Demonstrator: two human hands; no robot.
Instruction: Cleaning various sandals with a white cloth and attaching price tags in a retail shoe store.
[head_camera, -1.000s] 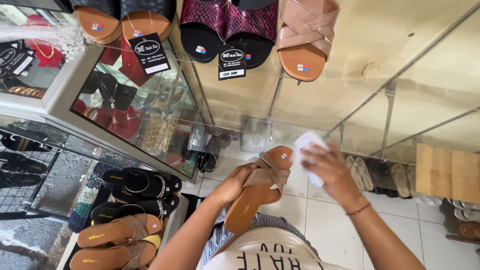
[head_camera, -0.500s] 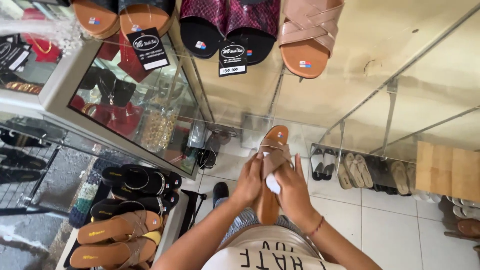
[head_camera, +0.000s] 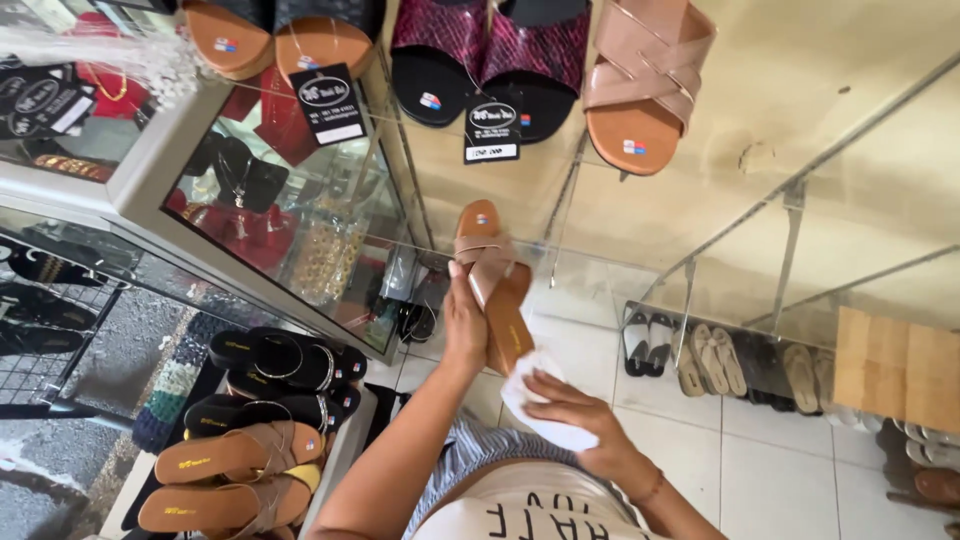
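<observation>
My left hand (head_camera: 464, 322) grips a tan strappy sandal (head_camera: 492, 280) from its left side and holds it upright, toe end up, in front of a glass shelf. My right hand (head_camera: 572, 405) holds a white cloth (head_camera: 545, 420) pressed against the lower heel end of that sandal. The cloth bunches under my fingers and hides the sandal's bottom edge.
Above hang a pink crossed-strap sandal (head_camera: 640, 85), maroon slides (head_camera: 480, 55) and tan sandals (head_camera: 275, 35) with black tags. A glass display case (head_camera: 290, 220) stands left. Black and tan sandals (head_camera: 250, 420) sit on a low rack; more pairs (head_camera: 730, 360) line the floor shelf at right.
The sandal has turned from flat to upright and risen. My right hand with the cloth slid from the sandal's upper part down to its heel end.
</observation>
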